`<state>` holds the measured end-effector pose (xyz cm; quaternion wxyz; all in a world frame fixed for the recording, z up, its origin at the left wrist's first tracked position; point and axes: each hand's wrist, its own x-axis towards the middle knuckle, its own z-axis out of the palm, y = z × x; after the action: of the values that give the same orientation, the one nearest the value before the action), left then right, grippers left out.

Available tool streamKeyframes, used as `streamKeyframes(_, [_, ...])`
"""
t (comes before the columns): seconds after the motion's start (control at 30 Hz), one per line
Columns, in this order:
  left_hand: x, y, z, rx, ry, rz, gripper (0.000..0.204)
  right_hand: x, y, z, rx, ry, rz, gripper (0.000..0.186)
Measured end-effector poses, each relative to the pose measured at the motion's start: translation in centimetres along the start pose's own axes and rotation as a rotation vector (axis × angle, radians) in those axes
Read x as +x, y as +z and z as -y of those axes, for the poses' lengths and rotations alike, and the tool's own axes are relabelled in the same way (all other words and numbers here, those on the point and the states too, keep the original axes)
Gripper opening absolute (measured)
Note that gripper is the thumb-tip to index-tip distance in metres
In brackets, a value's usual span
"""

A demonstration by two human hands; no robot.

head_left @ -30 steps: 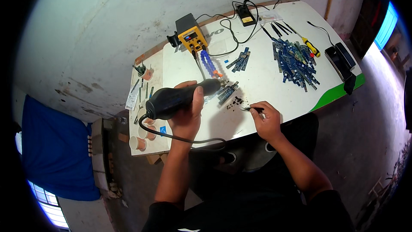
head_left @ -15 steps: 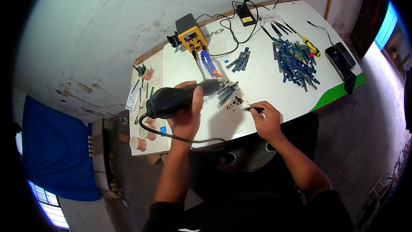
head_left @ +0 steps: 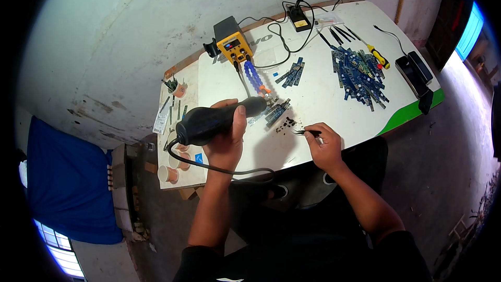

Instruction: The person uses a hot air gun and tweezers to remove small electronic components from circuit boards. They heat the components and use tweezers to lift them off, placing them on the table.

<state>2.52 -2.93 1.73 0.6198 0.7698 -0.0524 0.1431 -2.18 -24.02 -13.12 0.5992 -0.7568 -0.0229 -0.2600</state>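
Observation:
My left hand (head_left: 229, 138) is wrapped round a black hot air gun (head_left: 211, 121), whose nozzle end points at a small stack of narrow blue circuit boards (head_left: 277, 114). To the right, my right hand (head_left: 324, 146) pinches black tweezers (head_left: 311, 132), their tips toward the left. Small black loose parts (head_left: 286, 124) lie scattered on the white table just beyond the tweezer tips. A blue jointed hose (head_left: 253, 77) with an orange tip reaches down toward the boards under the nozzle. The gun's front partly hides what lies below it.
Behind stands a yellow and grey soldering station (head_left: 233, 42). A few boards (head_left: 292, 73) and a large board pile (head_left: 360, 75) lie farther right, near a yellow screwdriver (head_left: 378, 57) and a black case (head_left: 415, 75). Paper cups (head_left: 168, 174) line the left edge; a cable (head_left: 224, 169) loops below my left hand.
The rear of the hot air gun has shifted very slightly left. My right hand and the tweezers stay in place.

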Motion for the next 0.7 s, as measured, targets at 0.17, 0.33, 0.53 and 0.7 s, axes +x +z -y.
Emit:
streamKeyframes(0.17, [-0.04,0.44,0.49,0.051,0.102,0.014,0.024,-0.05,0.07,-0.15,0.004,0.003,0.001,0.010])
streamKeyframes(0.33, [-0.23,-0.06,0.12,0.029,-0.003,0.011,0.033,-0.06,0.02,-0.47,0.014,-0.006,-0.002,0.010])
streamKeyframes(0.53, [0.02,-0.09,-0.06,-0.015,-0.014,0.006,0.032,-0.07,0.08,-0.26,-0.014,-0.014,-0.003,0.010])
streamKeyframes(0.7, [0.04,0.11,0.30,-0.017,-0.009,0.006,0.032,-0.07,0.09,-0.16,-0.002,-0.005,-0.007,0.010])
